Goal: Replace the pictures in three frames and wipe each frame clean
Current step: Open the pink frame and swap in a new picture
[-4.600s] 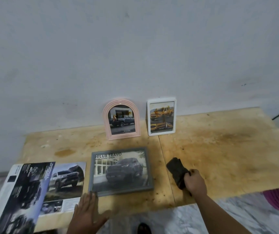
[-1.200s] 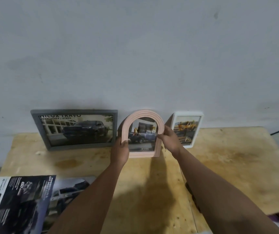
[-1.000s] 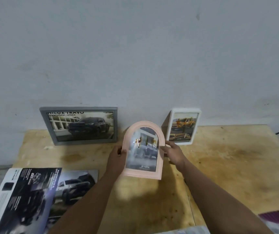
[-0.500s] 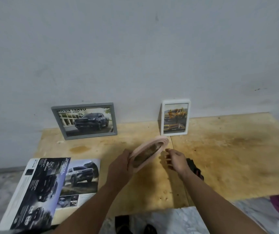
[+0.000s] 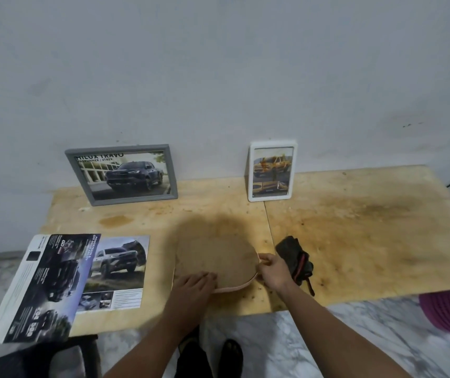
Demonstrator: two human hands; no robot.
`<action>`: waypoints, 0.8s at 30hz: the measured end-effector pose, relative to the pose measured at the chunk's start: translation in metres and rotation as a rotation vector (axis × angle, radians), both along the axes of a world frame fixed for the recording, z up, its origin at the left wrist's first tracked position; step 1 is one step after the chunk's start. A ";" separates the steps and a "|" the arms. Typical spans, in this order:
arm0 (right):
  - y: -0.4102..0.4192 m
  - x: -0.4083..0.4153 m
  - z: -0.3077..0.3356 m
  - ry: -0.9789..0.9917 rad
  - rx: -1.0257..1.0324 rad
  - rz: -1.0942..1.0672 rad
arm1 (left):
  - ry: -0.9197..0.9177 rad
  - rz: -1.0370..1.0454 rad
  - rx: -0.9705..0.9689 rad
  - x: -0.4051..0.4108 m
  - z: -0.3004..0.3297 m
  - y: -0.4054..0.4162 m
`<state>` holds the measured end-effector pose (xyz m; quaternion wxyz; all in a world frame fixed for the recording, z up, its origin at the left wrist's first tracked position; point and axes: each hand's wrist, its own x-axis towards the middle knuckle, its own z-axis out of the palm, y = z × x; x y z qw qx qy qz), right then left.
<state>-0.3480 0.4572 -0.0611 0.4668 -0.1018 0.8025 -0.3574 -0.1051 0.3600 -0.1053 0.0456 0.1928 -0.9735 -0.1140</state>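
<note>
Pink arched frame [image 5: 218,261] face-down on table [image 5: 354,227], left hand [image 5: 192,286] and right hand [image 5: 273,271] at its edges.

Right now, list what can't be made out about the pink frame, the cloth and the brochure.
- Pink arched frame, head view: lies face down, so its picture is hidden under the brown backing; the left hand covers its near edge.
- Dark cloth: the right hand hides its left part.
- Brochure: small print too tiny and blurred to read.
- White frame: picture details are blurred.
</note>
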 end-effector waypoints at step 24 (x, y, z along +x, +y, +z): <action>-0.021 0.010 -0.012 0.283 0.109 0.318 | 0.031 0.909 0.923 0.010 -0.003 -0.031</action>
